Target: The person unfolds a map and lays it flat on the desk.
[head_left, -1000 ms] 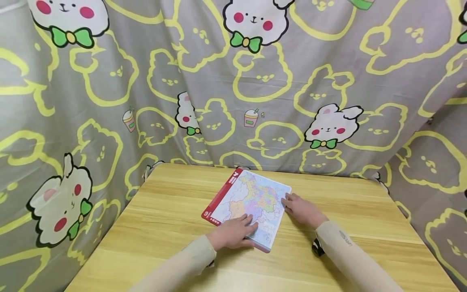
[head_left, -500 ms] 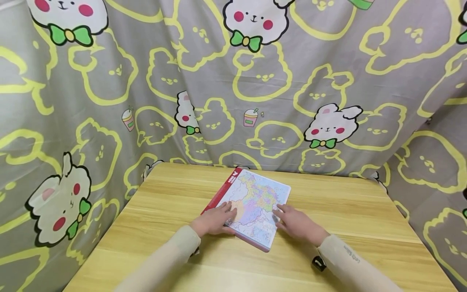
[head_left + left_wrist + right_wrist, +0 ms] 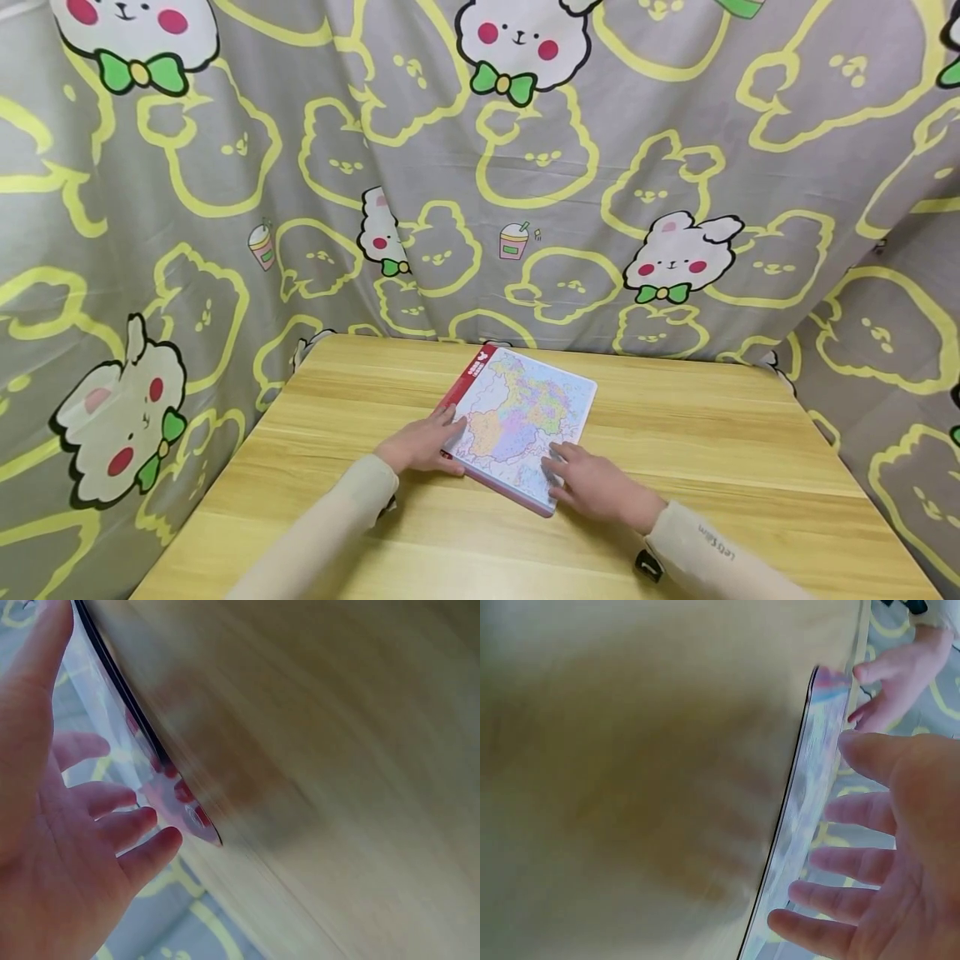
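A flat rectangular map board (image 3: pixel 517 417) with rounded corners lies slantwise on the wooden table. Its left side carries a red band with white lettering, and coloured regions fill the map. Over its left near corner spreads my left hand (image 3: pixel 422 442), fingers extended. In the left wrist view that hand (image 3: pixel 67 817) has loosely straight fingers beside the board's edge (image 3: pixel 124 697). My right hand (image 3: pixel 600 485) is at the right near corner, fingertips over the printed surface. The right wrist view shows its fingers apart along the thin dark-lined edge (image 3: pixel 799 787). Firm contact is hard to tell.
The wooden table (image 3: pixel 720 425) reaches back to a grey curtain (image 3: pixel 442 142) printed with yellow outlines and white rabbits, which also hangs at both sides. A small black device (image 3: pixel 648 567) sits under the right wrist.
My left hand has slid left and slightly away, across to the red-banded corner. My right hand has come from the right edge toward the near corner. The board stays almost where it was.
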Motion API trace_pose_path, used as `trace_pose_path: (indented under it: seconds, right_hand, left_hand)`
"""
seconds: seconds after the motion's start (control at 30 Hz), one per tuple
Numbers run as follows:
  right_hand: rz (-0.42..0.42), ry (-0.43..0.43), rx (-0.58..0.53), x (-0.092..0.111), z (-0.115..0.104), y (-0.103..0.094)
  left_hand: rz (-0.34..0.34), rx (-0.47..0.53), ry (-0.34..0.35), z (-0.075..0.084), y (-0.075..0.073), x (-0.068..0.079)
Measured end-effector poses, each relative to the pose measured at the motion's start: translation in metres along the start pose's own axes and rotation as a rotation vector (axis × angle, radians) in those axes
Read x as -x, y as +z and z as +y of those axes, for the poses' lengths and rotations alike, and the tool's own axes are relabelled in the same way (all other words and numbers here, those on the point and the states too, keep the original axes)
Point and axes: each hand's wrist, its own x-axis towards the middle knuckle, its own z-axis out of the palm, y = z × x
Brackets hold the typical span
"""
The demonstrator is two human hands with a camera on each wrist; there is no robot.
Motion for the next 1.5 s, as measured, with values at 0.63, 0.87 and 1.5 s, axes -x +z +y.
trace_pose_path:
  seconds: [0.63,0.87,1.5]
  right_hand:
    - [-0.113,-0.001,0.011,-0.003,-0.028,0.006]
    - [-0.115,0.003,0.004,-0.005,-0.029,0.008]
    - [-0.104,-0.004,-0.008,-0.004,-0.019,0.008]
  left_hand:
    - [-0.027,-0.003,-0.026,-0.008,0.0,-0.003]
    - [-0.025,-0.013,-0.014,-0.008,0.002,-0.003]
    - [-0.017,-0.084,-0.003,0.003,0.001,0.004]
